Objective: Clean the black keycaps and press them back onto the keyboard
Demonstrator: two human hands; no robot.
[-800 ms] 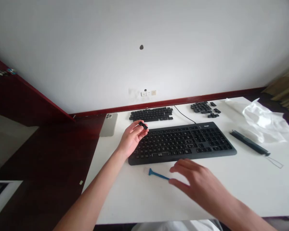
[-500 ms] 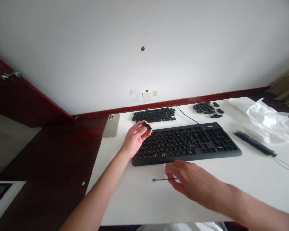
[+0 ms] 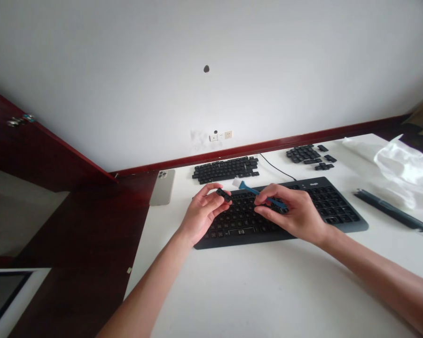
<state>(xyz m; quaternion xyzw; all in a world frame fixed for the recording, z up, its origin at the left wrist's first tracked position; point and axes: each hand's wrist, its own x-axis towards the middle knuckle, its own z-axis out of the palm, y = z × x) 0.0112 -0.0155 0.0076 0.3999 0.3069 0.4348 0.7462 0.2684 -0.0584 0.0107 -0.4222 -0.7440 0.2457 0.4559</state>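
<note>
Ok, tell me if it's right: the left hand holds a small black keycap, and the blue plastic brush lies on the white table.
No: the head view shows the blue plastic brush in the fingers of the right hand, not lying on the white table. The left hand does hold a small black keycap.

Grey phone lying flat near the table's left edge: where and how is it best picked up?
Probably by its two long sides, around the middle, coming from above. The grey phone lies flat, camera lenses up, so its thin sides offer the likeliest grip. Nothing crowds its long sides, and its narrow width looks easy for a hand to span.
</note>
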